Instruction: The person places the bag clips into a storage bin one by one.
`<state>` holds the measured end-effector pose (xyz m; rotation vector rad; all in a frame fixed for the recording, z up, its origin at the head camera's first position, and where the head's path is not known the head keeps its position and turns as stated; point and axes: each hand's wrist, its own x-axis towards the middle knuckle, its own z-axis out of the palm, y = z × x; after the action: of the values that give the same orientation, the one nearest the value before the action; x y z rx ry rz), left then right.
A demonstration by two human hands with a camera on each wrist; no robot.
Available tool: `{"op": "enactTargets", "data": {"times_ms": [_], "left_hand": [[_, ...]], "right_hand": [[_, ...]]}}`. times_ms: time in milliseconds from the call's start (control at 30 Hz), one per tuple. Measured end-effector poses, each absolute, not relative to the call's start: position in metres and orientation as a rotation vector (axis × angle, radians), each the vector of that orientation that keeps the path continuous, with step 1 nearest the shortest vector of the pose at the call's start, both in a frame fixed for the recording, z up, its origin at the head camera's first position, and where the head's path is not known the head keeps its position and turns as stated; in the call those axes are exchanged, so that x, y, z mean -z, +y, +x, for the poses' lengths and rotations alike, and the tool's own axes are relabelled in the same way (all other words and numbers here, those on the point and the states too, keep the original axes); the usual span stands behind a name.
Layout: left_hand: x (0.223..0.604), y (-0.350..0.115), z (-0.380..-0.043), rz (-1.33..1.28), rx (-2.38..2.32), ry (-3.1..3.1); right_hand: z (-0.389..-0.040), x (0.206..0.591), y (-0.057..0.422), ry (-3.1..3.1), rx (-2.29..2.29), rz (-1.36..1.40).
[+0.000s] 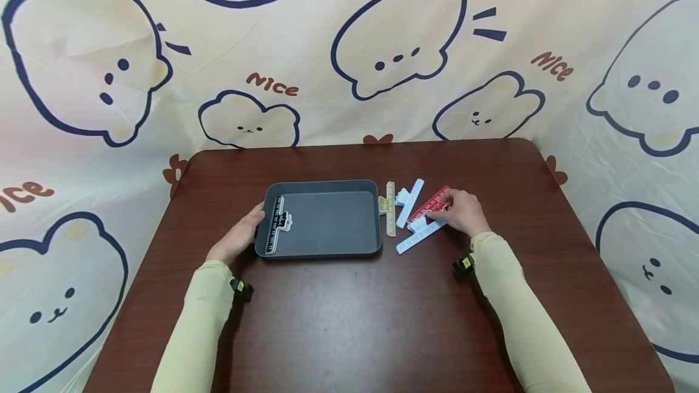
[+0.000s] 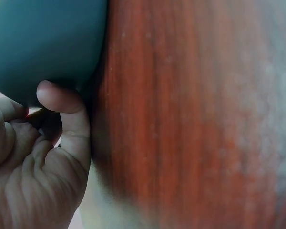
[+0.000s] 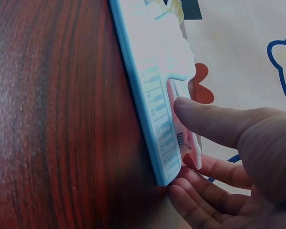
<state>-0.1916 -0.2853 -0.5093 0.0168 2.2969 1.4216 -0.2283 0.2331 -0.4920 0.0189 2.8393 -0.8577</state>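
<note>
Apparently, pick-up is underway: the right hand [image 1: 465,212] pinches the red ruler-shaped clip [image 1: 430,203] lying between two light-blue ruler-shaped clips [image 1: 419,238]; the left hand [image 1: 236,238] grips the dark-grey rectangular tray [image 1: 333,223]. Next likely calls for lifting clear.

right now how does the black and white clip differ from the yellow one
The black and white clip lies inside the gray tray, while the yellow clip lies outside it, by the tray's right side. In the head view, the black and white clip's handle points right; the yellow clip's points left. Both are long clips with ruler-like markings.
</note>
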Motion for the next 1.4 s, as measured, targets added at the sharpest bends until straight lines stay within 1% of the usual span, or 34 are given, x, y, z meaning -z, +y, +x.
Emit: {"op": "enactTargets", "data": {"times_ms": [333, 767, 1167, 1400], "left_hand": [[0.507, -0.283, -0.192, 0.013, -1.447, 2.286], [0.506, -0.283, -0.191, 0.02, -1.425, 2.305], [0.51, -0.285, -0.191, 0.008, -1.428, 2.305], [0.509, -0.283, -0.192, 0.02, -1.424, 2.308]], "right_hand": [[-0.228, 0.491, 0.235, 2.878, 0.869, 0.04], [-0.227, 0.476, 0.243, 2.875, 1.005, 0.089], [-0.226, 0.473, 0.246, 2.76, 1.225, 0.122], [-0.226, 0.471, 0.245, 2.573, 1.434, 0.128]]}}
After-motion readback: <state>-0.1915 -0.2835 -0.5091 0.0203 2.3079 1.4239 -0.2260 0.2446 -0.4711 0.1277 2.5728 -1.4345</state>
